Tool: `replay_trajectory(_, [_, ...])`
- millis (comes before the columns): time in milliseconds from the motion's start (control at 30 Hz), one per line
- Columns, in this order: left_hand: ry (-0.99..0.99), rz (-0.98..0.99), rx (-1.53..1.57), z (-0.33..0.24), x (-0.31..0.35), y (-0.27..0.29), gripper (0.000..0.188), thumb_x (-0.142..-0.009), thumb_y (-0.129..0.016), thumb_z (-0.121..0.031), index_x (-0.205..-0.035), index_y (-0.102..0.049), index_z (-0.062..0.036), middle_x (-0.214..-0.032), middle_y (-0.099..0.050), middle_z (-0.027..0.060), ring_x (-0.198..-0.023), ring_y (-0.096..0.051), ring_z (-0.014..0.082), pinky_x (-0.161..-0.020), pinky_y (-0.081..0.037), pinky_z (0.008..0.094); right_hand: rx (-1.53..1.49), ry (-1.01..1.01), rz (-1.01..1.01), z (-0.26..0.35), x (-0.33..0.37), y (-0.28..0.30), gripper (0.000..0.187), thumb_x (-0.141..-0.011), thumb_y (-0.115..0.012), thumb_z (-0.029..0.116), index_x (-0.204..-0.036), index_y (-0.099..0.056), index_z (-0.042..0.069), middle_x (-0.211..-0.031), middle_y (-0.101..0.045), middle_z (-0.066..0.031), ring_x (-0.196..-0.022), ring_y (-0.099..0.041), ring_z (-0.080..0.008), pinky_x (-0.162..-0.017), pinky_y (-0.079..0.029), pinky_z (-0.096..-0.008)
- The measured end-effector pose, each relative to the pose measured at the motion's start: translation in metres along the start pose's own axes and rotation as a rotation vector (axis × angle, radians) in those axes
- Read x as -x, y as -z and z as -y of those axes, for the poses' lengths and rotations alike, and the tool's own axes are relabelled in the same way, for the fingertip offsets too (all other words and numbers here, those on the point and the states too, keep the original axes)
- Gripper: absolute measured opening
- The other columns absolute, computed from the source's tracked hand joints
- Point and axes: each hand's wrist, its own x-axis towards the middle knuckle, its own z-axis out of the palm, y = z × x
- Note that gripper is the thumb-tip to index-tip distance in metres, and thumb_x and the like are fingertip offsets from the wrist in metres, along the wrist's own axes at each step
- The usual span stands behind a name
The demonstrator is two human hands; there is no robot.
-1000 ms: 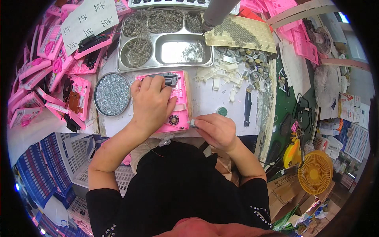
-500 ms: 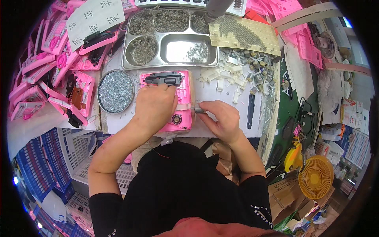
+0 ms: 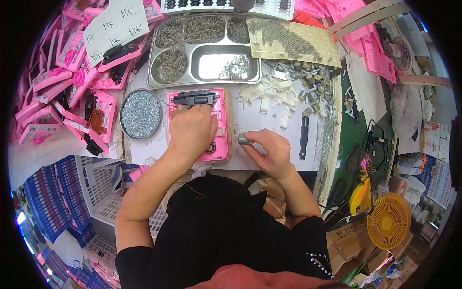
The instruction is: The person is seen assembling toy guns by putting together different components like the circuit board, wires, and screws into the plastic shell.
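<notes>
A pink plastic casing (image 3: 221,115) lies in front of me, a black plastic assembly (image 3: 195,98) across its far end. My left hand (image 3: 191,132) rests over the casing, fingers curled down against it beside the black assembly; the fingertips and whatever they hold are hidden. Just right of the casing, my right hand (image 3: 270,150) pinches a small grey metal motor (image 3: 244,139) between thumb and index finger. A round black speaker-like disc (image 3: 211,147) in the casing is partly covered by my left wrist.
Left stand a round tin of small screws (image 3: 140,114) and heaped pink casings (image 3: 53,77). Behind is a metal tray (image 3: 198,82) of springs, overlapped by a beige card (image 3: 293,43). White plastic parts (image 3: 264,103), loose motors (image 3: 315,82) and a black strip (image 3: 304,138) lie right.
The view has shifted slightly. My right hand, with the motor, now sits a little farther from the casing's edge. My left hand stays on the casing.
</notes>
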Motion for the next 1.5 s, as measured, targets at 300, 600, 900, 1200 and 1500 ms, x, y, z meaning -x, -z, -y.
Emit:
replay_trajectory(300, [0.145, -0.089, 0.156, -0.001, 0.011, -0.003, 0.018, -0.088, -0.074, -0.023, -0.096, -0.072, -0.0059, -0.081, -0.072, 0.0113, -0.072, -0.071, 0.0299, -0.065, -0.055, 0.0416, -0.033, 0.021, -0.006, -0.002, 0.002, -0.002, 0.034, -0.076, -0.084, -0.002, -0.106, -0.068, 0.003, -0.088, -0.073, -0.0113, -0.07, -0.07, -0.0256, -0.061, -0.054, -0.0329])
replay_trajectory(600, [0.145, -0.074, 0.141, -0.005, 0.013, -0.006, 0.025, -0.088, -0.075, -0.027, -0.1, -0.074, -0.0053, -0.078, -0.071, 0.0105, -0.07, -0.069, 0.0282, -0.065, -0.054, 0.0417, -0.037, 0.043, -0.016, -0.002, 0.003, -0.003, 0.036, -0.075, -0.084, -0.002, -0.108, -0.069, 0.004, -0.091, -0.073, -0.0106, -0.07, -0.069, -0.0254, -0.06, -0.054, -0.034])
replay_trajectory(900, [0.266, -0.003, 0.263, -0.005, 0.01, -0.001, 0.022, -0.087, -0.073, -0.026, -0.096, -0.073, -0.0055, -0.085, -0.073, 0.0129, -0.077, -0.071, 0.0324, -0.069, -0.055, 0.0441, -0.045, 0.008, -0.027, -0.004, 0.004, -0.005, 0.036, -0.075, -0.082, -0.001, -0.109, -0.071, 0.004, -0.091, -0.073, -0.0098, -0.068, -0.066, -0.0253, -0.058, -0.053, -0.0357])
replay_trajectory(1200, [0.262, 0.003, 0.316, -0.003, 0.011, 0.0, 0.015, -0.088, -0.073, -0.021, -0.091, -0.072, -0.0065, -0.082, -0.073, 0.0108, -0.072, -0.071, 0.0295, -0.066, -0.055, 0.042, -0.049, 0.004, -0.022, -0.004, 0.003, -0.005, 0.034, -0.076, -0.082, -0.001, -0.108, -0.071, 0.004, -0.091, -0.072, -0.0103, -0.067, -0.066, -0.0255, -0.058, -0.053, -0.0362])
replay_trajectory(1500, [-0.063, -0.105, 0.095, -0.001, 0.0, 0.002, 0.012, -0.088, -0.074, -0.019, -0.089, -0.072, -0.0072, -0.076, -0.069, 0.0068, -0.069, -0.068, 0.0272, -0.064, -0.053, 0.0384, -0.039, 0.006, -0.019, -0.003, 0.002, -0.004, 0.031, -0.077, -0.082, -0.001, -0.105, -0.071, 0.004, -0.091, -0.072, -0.0101, -0.067, -0.066, -0.0257, -0.057, -0.052, -0.0366])
